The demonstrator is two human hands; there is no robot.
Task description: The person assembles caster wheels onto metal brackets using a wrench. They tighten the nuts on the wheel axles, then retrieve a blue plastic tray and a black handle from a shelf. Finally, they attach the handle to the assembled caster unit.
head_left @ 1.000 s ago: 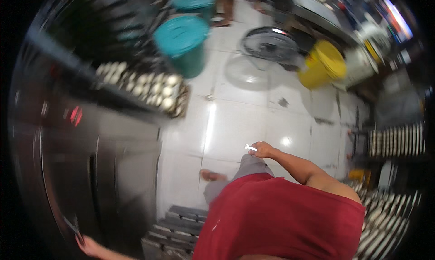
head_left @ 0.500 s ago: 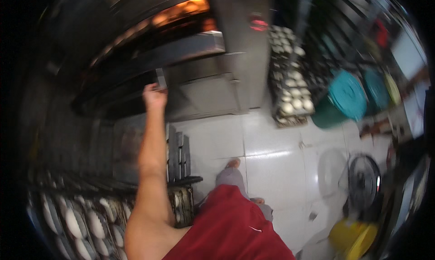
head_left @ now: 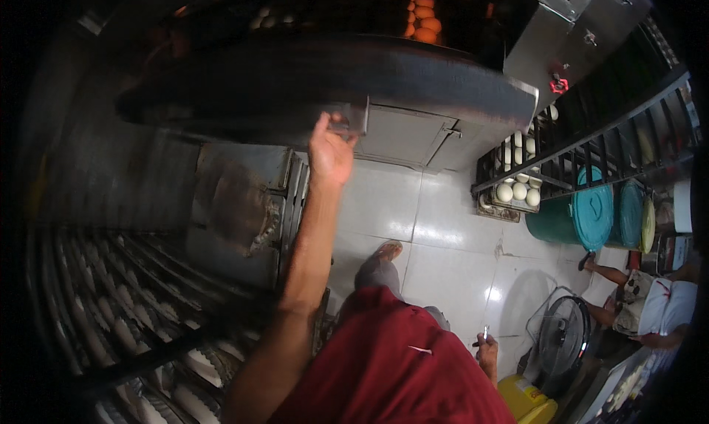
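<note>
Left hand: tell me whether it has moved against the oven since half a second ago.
No. The left hand stays at the small handle on the open dark metal oven door's front edge; only the head camera turned.

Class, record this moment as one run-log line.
left hand: grips oven door handle | right hand: holds small thin object at side | oven door: lowered open | buns inside

The left arm stretches far up and forward, its hand (head_left: 330,152) raised with fingers curled in a closed grip. The right hand (head_left: 487,348) hangs low at the near right, fingers pinched.
</note>
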